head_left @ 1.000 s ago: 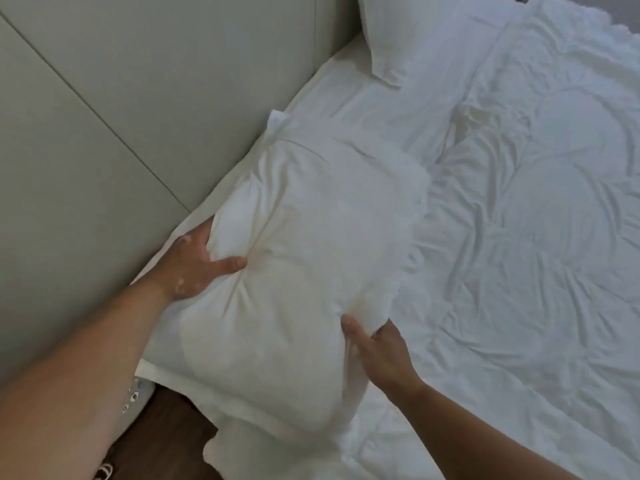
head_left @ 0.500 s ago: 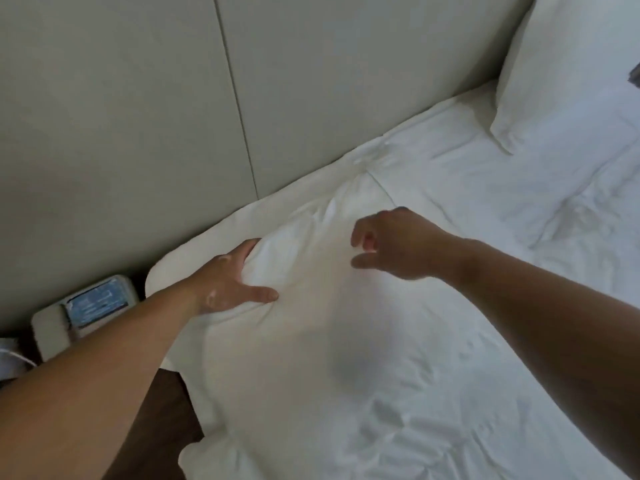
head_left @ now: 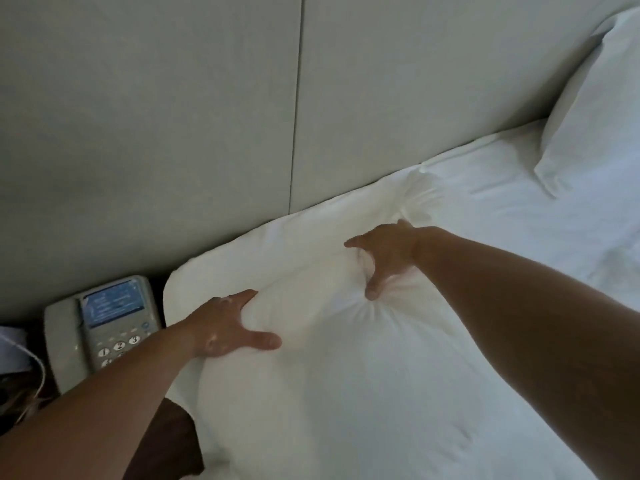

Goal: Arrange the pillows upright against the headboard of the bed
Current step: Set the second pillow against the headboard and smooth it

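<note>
A white pillow (head_left: 311, 358) lies flat at the near left corner of the bed, its far edge close to the grey padded headboard (head_left: 398, 98). My left hand (head_left: 228, 327) grips its left side, thumb on top and fingers tucked under the edge. My right hand (head_left: 384, 254) presses into its upper right part, fingers pinching the cover so the fabric puckers. A second white pillow (head_left: 595, 116) leans upright against the headboard at the far right.
A beige desk phone (head_left: 100, 327) with a lit screen sits on a dark bedside table (head_left: 162, 445) just left of the pillow, with a white cable (head_left: 34, 365) beside it. White bed linen (head_left: 502, 216) spreads to the right.
My right hand left the pillow's near edge, crossed over the top and now digs into its far right part. My left hand kept its hold. The view swung left toward the headboard and phone.
</note>
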A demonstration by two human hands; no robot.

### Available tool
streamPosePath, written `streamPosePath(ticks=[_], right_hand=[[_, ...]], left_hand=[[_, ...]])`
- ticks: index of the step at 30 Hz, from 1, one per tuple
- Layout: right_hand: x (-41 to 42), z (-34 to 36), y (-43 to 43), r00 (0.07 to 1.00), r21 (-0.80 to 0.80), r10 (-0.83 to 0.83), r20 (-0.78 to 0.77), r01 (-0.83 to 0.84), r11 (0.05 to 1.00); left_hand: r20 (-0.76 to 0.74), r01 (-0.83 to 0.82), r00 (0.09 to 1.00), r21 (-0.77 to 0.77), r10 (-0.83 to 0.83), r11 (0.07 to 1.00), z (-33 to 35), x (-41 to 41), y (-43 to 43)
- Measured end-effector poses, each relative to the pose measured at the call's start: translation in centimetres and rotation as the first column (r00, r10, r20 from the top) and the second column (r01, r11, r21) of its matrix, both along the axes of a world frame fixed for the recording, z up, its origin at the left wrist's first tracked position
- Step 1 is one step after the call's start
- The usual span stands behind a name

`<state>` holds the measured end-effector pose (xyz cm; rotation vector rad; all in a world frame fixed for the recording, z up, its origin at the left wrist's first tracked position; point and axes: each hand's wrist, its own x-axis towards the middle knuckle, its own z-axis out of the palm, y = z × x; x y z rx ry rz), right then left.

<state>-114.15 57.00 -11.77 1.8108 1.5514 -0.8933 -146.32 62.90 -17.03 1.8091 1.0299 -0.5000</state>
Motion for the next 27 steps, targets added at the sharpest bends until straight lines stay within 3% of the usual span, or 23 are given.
streamPosePath(ticks=[4, 8, 12, 19, 24, 27], right_hand=[[-0.7, 0.5, -2.0, 1.0, 0.135, -0.003, 0.003, 0.003, 0.991], [0.4, 3.3, -3.0, 0.997, 0.289, -0.076, 0.012, 0.069, 0.955], [1.9, 7.6, -4.1, 0.982, 0.385, -0.175, -0.073, 0.19, 0.903], [2.1, 14.2, -2.4, 0.959, 0.597, -0.243, -0.146, 0.282, 0.751], [2.5, 14.2, 0.6, 0.918, 0.688, -0.32, -0.234, 0.388, 0.613], [2.8, 12.4, 2.1, 0.937, 0.751, -0.339, -0.084, 0.283, 0.597]], left_hand=[[0.144, -0.081, 0.987, 0.083, 0.069, 0.993, 1.2, 0.6, -2.2], [0.204, -0.068, 0.978, 0.15, 0.036, 0.986, 3.6, 1.5, -2.3], [0.257, -0.047, 0.965, 0.341, -0.045, 0.939, 7.7, 2.7, -1.1], [0.237, -0.008, 0.958, 0.592, -0.164, 0.806, 15.8, 3.9, 3.4], [0.153, 0.016, 0.972, 0.717, -0.179, 0.697, 18.4, 4.9, 7.4], [-0.017, 0.122, 0.983, 0.797, -0.181, 0.592, 18.3, 5.7, 8.8]])
